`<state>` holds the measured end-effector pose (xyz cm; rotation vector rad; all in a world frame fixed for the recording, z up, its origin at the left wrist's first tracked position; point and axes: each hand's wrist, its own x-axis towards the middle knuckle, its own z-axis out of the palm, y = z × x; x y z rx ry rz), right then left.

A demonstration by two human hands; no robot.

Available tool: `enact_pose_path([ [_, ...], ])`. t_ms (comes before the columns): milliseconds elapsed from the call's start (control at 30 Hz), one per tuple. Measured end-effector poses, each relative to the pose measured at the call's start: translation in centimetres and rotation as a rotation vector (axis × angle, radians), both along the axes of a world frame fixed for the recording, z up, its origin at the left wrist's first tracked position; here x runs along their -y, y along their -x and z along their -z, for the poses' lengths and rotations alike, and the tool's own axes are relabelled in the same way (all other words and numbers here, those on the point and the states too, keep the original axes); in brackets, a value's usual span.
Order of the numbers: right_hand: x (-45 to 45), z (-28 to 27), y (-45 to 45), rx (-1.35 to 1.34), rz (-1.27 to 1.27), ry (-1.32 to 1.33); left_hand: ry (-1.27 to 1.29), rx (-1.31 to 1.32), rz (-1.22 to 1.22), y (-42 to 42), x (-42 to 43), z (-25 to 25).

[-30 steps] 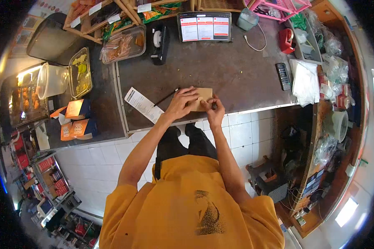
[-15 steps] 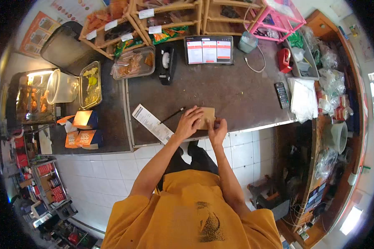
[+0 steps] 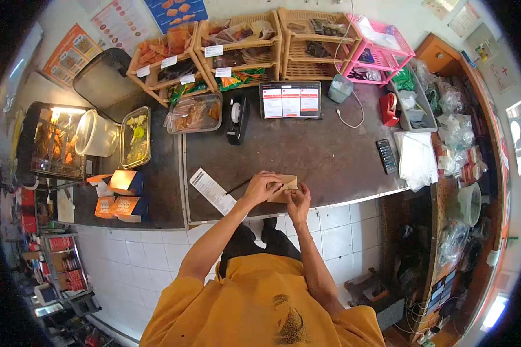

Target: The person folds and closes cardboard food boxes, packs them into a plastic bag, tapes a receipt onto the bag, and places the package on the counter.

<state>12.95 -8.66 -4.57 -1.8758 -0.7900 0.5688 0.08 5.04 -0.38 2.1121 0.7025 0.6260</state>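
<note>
A small piece of brown paper [image 3: 288,180], perhaps a packet or a folded sheet, is at the counter's front edge, with one corner or flap raised. My left hand [image 3: 263,187] pinches its left side, fingers curled over the edge. On the right, my right hand [image 3: 298,203] grips the lower edge between thumb and fingers. Beside my left hand lies a long printed receipt [image 3: 212,191], and a dark pen [image 3: 237,188] rests between it and the hand, its end covered by my fingers.
On the dark counter [image 3: 341,159] stand a tablet [image 3: 290,99], a tape dispenser [image 3: 236,120] and a plastic tub [image 3: 198,113]. To the right are a black phone-like device [image 3: 386,156] and white plastic bags [image 3: 415,159]. Orange printed boxes [image 3: 121,205] sit at left, below a glass food warmer [image 3: 55,141].
The brown paper lay flat under my fingers before; now its flap or corner is lifted, and both hands pinch it. The view has tilted up, showing more of the wall.
</note>
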Motion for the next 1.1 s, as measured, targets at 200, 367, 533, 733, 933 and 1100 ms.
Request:
enact_pose_path([
  [200,-0.8,0.3,1.1,-0.003,0.090,-0.063,-0.067,0.019,-0.041,-0.7,0.6,1.8],
  [367,-1.1,-0.5,1.2,0.139,0.043,-0.047,-0.070,0.029,-0.067,-0.6,0.8,1.4],
  [533,-1.0,-0.1,1.5,-0.051,0.066,-0.135,-0.048,0.030,-0.095,-0.7,0.7,1.4],
  [733,-1.0,0.3,1.6,-0.131,0.080,-0.147,0.003,0.027,-0.094,-0.8,0.8,0.8],
  [933,-0.8,-0.3,1.4,-0.036,0.072,-0.109,-0.035,0.012,-0.094,-0.9,0.6,0.8],
  [1100,-1.2,0.2,1.5,-0.057,0.098,-0.083,-0.019,0.016,-0.092,-0.8,0.1,2.0],
])
